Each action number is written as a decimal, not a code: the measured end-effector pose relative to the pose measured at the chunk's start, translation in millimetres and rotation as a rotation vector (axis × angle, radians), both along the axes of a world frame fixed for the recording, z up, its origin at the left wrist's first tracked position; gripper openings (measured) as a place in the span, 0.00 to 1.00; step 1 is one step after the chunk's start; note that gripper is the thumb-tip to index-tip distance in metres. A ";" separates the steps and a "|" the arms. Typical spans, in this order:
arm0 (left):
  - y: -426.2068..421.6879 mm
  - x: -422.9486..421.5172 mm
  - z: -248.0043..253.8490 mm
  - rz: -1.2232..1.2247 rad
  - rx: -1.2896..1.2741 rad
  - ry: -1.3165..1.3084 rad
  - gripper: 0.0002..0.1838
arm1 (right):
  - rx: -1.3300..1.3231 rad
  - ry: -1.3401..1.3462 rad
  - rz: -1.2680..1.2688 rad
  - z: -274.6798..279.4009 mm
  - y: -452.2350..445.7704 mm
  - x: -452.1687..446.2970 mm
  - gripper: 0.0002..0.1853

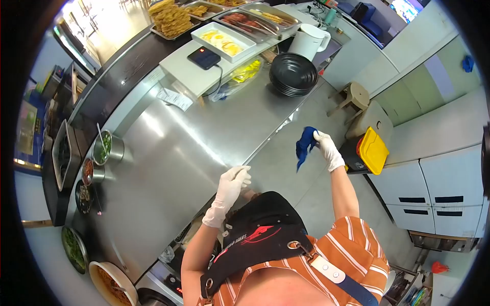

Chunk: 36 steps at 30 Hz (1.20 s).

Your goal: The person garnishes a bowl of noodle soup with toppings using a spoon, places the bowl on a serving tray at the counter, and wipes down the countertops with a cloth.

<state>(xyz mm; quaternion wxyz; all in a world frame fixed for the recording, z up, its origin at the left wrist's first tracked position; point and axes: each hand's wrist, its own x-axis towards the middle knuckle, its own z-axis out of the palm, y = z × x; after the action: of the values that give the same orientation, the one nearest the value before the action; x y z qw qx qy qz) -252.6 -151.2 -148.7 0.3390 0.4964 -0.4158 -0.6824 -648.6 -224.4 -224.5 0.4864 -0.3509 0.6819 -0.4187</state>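
Observation:
My right hand (328,149), in a white glove, is closed on one end of a dark blue cloth (306,144). The cloth hangs crumpled in the air over the floor, to the right of the steel counter (173,148). Close to the counter's front edge is my left hand (234,186), also gloved. Its fingers are loosely curled together, and no object shows in them. A black apron (263,224) covers my front below both hands.
Stacked black bowls (293,74) and a white pitcher (309,42) stand at the counter's far end. A white tray of fried eggs (223,42) sits on the raised shelf. Steel pots (108,148) line the left side. A yellow-lidded bin (373,151) and a stool (353,97) stand on the right.

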 end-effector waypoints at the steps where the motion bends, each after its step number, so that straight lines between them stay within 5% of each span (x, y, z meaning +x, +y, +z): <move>1: -6.2 -11.0 -3.6 -0.012 0.007 -0.006 0.14 | 0.017 -0.172 -0.010 1.3 7.1 -9.0 0.14; 7: -60.4 -72.5 -29.7 -0.187 -0.118 -0.143 0.14 | 0.044 -0.233 0.125 51.1 -9.1 -9.3 0.14; 9: -72.2 -99.4 -25.4 -0.214 -0.490 -0.321 0.18 | -0.079 -0.502 0.225 82.5 -21.3 8.0 0.19; 12: -84.2 -123.1 -17.4 -0.035 -0.708 -0.443 0.21 | -0.092 -0.589 0.336 144.2 -19.2 51.1 0.20; 15: -96.3 -116.4 -34.1 -0.072 -0.691 -0.322 0.20 | -0.087 -0.626 0.474 153.5 -23.7 71.3 0.27; 16: -98.5 -106.7 -37.7 -0.143 -0.470 -0.096 0.17 | -0.106 -0.576 0.493 159.4 -25.2 78.8 0.28; 19: -79.0 -66.9 -10.5 -0.009 -0.273 -0.180 0.13 | -0.087 -0.538 0.642 141.6 -35.2 81.9 0.28; 21: -59.4 -41.9 1.9 0.030 -0.325 -0.148 0.13 | -0.034 -0.080 1.122 140.9 -46.8 90.8 0.27; 24: -40.9 -15.0 42.6 -0.037 -0.308 -0.155 0.12 | -0.291 -0.066 1.279 142.8 -34.9 158.9 0.36; 25: -34.0 -5.4 55.1 -0.138 -0.245 -0.190 0.12 | -0.091 -0.240 1.308 148.7 -30.6 183.8 0.33; 27: -15.5 18.4 59.8 -0.056 -0.383 -0.265 0.11 | 0.097 -0.090 1.573 130.0 -32.6 218.3 0.25; 28: -3.9 35.4 61.6 -0.015 -0.413 -0.337 0.11 | -0.214 0.062 1.721 113.5 -32.1 230.6 0.17; 32: 60.8 100.6 72.7 0.124 -0.259 -0.431 0.12 | -0.327 0.203 1.895 103.0 -22.8 272.8 0.11; 35: 109.3 145.3 80.6 0.176 -0.140 -0.486 0.14 | -0.169 0.046 1.926 106.0 -9.4 309.2 0.13; 36: 121.1 155.6 82.2 0.192 -0.133 -0.489 0.14 | -0.153 -0.194 1.822 106.2 0.9 323.5 0.10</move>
<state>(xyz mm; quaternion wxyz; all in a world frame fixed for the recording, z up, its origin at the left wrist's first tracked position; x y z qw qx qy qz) -97.0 -30.1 -66.4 0.3234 0.6605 -0.4802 -0.4781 -325.1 -223.5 -118.4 0.6589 -0.7471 0.0682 0.0549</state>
